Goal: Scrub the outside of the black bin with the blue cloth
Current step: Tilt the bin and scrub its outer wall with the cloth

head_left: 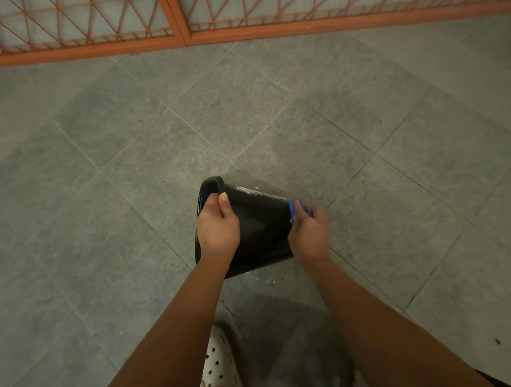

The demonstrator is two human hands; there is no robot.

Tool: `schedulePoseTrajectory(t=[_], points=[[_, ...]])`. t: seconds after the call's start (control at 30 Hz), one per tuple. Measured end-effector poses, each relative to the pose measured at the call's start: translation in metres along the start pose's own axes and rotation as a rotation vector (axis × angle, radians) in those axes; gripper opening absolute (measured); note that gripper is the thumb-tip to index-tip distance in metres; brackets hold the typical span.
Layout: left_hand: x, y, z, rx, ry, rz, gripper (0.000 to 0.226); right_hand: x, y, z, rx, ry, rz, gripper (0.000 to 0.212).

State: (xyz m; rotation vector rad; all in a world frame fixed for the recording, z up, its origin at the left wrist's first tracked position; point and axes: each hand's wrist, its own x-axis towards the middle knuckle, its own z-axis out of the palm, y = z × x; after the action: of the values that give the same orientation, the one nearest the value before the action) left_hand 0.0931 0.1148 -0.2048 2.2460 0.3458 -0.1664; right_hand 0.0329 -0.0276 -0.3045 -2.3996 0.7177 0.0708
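Note:
The black bin lies on its side on the floor, its open mouth facing left and its base to the right. Soapy streaks show along its upper far edge. My left hand grips the rim, thumb on the outer wall and fingers curled inside the mouth. At the base end, my right hand holds the blue cloth against the bin's corner. Most of the cloth is hidden in my fingers.
Grey floor tiles spread all around, with wet drops near the bin. An orange metal gate runs along the far edge. My white perforated shoe stands just below the bin.

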Motion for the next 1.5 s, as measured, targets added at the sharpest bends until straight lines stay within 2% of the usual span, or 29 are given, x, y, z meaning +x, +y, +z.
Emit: schedulePoseTrajectory(t=[0.1, 0.2, 0.33, 0.4, 0.5, 0.57, 0.73, 0.77, 0.87, 0.93, 1.0, 1.07, 1.17, 1.27, 1.37, 1.43, 1.5], points=[[0.000, 0.001, 0.001, 0.025, 0.002, 0.018, 0.036, -0.001, 0.008, 0.002, -0.020, -0.030, 0.185, 0.039], [0.002, -0.001, 0.000, 0.022, 0.013, 0.011, 0.036, -0.024, -0.010, 0.007, 0.040, 0.051, 0.283, 0.028], [0.002, -0.004, -0.003, 0.011, 0.014, -0.005, 0.035, -0.036, -0.027, 0.008, 0.043, -0.018, 0.045, 0.044], [0.000, -0.004, -0.002, 0.004, 0.021, 0.003, 0.031, -0.020, -0.019, 0.004, 0.021, 0.036, 0.071, 0.044], [-0.001, -0.002, 0.000, 0.013, 0.004, 0.027, 0.032, -0.006, -0.003, 0.000, -0.042, -0.012, 0.205, 0.043], [0.000, -0.002, -0.001, 0.021, -0.006, 0.042, 0.033, -0.011, -0.004, -0.003, -0.053, -0.039, 0.207, 0.044], [-0.003, -0.009, -0.004, -0.027, -0.048, 0.120, 0.032, -0.014, -0.019, -0.007, -0.018, -0.011, -0.079, 0.041], [-0.005, -0.010, -0.004, -0.040, -0.050, 0.145, 0.031, -0.008, -0.016, -0.006, -0.044, -0.006, -0.088, 0.042], [-0.010, -0.011, -0.005, -0.070, -0.046, 0.219, 0.030, 0.001, -0.005, -0.005, -0.080, -0.040, 0.078, 0.040], [-0.009, -0.013, -0.005, -0.099, -0.081, 0.207, 0.035, -0.004, -0.002, -0.002, -0.071, -0.043, 0.160, 0.040], [-0.008, -0.011, -0.008, -0.182, -0.143, 0.117, 0.036, -0.011, -0.002, -0.001, -0.036, -0.031, 0.148, 0.041], [-0.004, -0.002, -0.014, -0.271, -0.212, -0.054, 0.031, -0.015, -0.002, -0.003, -0.006, -0.021, 0.138, 0.042], [0.000, 0.011, -0.018, -0.214, -0.198, -0.207, 0.039, -0.027, -0.002, -0.004, 0.015, 0.020, 0.116, 0.043], [0.004, 0.011, -0.015, -0.017, -0.181, -0.174, 0.048, -0.042, 0.008, -0.001, 0.062, 0.068, -0.019, 0.043], [0.006, 0.008, -0.012, -0.035, -0.143, -0.107, 0.040, -0.045, 0.025, 0.001, 0.047, 0.064, -0.104, 0.044], [0.004, 0.009, -0.011, -0.006, -0.110, -0.056, 0.039, -0.042, 0.022, -0.003, 0.063, 0.043, -0.024, 0.044], [0.002, 0.010, -0.008, 0.011, -0.098, -0.021, 0.037, -0.040, 0.009, -0.004, 0.085, 0.013, 0.148, 0.044]])
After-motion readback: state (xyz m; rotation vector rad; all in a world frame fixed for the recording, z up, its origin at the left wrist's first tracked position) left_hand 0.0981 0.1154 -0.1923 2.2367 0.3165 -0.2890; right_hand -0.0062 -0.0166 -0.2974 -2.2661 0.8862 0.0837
